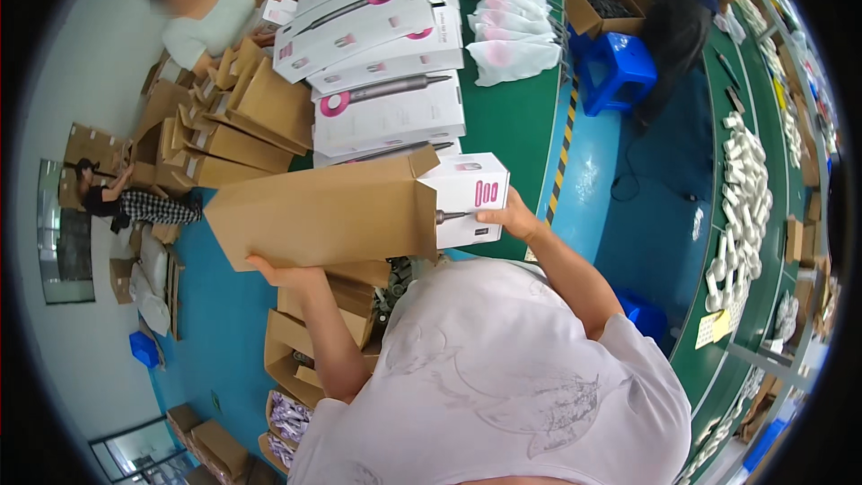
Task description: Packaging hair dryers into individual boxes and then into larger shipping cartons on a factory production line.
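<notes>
My left hand (280, 271) grips the underside of a long brown cardboard carton (323, 216), held level in front of my chest. Its open end faces right, one flap raised. A white retail box with a pink and grey hair-tool picture (467, 193) sticks out of that open end. My right hand (514, 217) presses against the white box's outer end, fingers wrapped on its lower corner.
A stack of the same white boxes (377, 54) lies on the green table (512, 126) ahead. Folded brown cartons (242, 126) pile at the left, more (314, 341) below. A seated person (206, 9) works far left; another stands by a blue stool (620, 67). White parts (745, 198) line a right bench.
</notes>
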`<state>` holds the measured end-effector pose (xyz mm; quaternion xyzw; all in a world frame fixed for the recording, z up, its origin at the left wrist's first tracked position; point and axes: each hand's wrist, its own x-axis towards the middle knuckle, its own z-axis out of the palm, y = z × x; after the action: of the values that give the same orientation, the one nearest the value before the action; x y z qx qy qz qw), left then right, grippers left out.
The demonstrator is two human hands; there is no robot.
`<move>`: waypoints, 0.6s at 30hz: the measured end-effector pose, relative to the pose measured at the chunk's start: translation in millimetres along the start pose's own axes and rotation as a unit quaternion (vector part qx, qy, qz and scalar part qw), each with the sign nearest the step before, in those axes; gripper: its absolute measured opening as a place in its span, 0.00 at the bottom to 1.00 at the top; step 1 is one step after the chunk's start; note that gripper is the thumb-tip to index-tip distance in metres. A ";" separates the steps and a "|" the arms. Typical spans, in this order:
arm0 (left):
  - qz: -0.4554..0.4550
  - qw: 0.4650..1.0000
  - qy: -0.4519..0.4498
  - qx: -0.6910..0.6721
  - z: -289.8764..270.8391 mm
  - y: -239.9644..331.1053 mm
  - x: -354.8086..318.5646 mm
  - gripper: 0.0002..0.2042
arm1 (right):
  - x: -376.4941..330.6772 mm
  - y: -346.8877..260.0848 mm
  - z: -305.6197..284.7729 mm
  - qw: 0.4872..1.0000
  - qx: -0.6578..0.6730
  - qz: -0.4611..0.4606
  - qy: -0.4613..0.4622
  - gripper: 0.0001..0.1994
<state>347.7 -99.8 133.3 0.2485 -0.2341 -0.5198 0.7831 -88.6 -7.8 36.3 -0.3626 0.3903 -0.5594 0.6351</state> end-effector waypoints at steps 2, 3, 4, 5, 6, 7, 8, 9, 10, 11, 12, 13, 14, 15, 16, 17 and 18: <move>0.002 0.999 0.032 -0.007 -25.3 5.9 -10.0 0.40 | 1.6 -13.7 19.3 0.999 -0.039 0.031 -0.002 0.44; 0.004 0.998 0.060 -0.004 -35.5 13.2 -13.5 0.38 | 2.2 -24.0 30.4 0.997 -0.059 0.046 -0.003 0.42; 0.008 0.996 0.093 -0.004 -45.1 20.1 -17.6 0.37 | -1.0 -39.0 49.7 0.995 -0.090 0.034 0.001 0.36; 0.013 0.992 0.122 0.009 -51.0 27.7 -18.0 0.36 | -2.5 -38.5 54.4 0.995 -0.085 0.059 0.001 0.36; 0.018 0.988 0.152 0.022 -57.3 38.5 -16.2 0.35 | -2.6 -37.4 58.6 0.993 -0.079 0.084 0.000 0.36; 0.026 0.982 0.184 0.032 -65.8 50.9 -14.6 0.34 | -1.1 -36.4 63.5 0.991 -0.076 0.109 -0.005 0.36; 0.037 0.981 0.186 0.028 -79.7 61.9 -13.5 0.33 | 0.5 -31.4 64.6 0.991 -0.044 0.127 0.005 0.35; 0.049 0.981 0.188 0.024 -93.2 71.0 -8.6 0.32 | 1.0 -29.5 63.0 0.991 -0.036 0.132 0.001 0.34; 0.060 0.979 0.194 0.021 -108.0 80.3 -7.9 0.32 | 1.3 -31.0 64.8 0.990 -0.029 0.140 -0.004 0.34; 0.065 0.978 0.198 0.012 -113.6 88.8 -7.1 0.31 | 1.4 -31.0 65.1 0.989 -0.020 0.147 -0.006 0.34; 0.070 0.977 0.201 0.003 -119.2 96.9 -5.5 0.31 | 1.5 -30.2 63.6 0.989 -0.020 0.147 -0.008 0.33; 0.078 0.976 0.203 -0.006 -124.4 106.0 -3.9 0.30 | 2.4 -31.6 63.1 0.989 -0.019 0.148 -0.016 0.33; 0.083 0.976 0.200 -0.004 -130.5 115.0 -2.2 0.30 | 3.0 -35.3 62.0 0.988 -0.017 0.149 -0.023 0.33; 0.087 0.977 0.196 -0.002 -136.4 123.4 -0.6 0.30 | 3.9 -37.9 59.5 0.988 -0.015 0.150 -0.030 0.33; 0.091 0.977 0.192 0.001 -141.9 130.6 -0.1 0.29 | 5.1 -37.4 55.5 0.989 -0.029 0.146 -0.028 0.33; 0.091 0.973 0.214 0.000 -145.2 137.1 0.4 0.29 | 6.3 -41.3 53.5 0.988 -0.032 0.149 -0.030 0.33; 0.091 0.967 0.236 -0.001 -148.4 143.2 0.4 0.29 | 7.5 -46.6 50.9 0.987 -0.034 0.152 -0.031 0.33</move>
<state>540.5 -30.4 110.2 0.3410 -0.0640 -0.3729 0.8605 -62.1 -19.2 99.5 -0.3377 0.4397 -0.4308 0.7121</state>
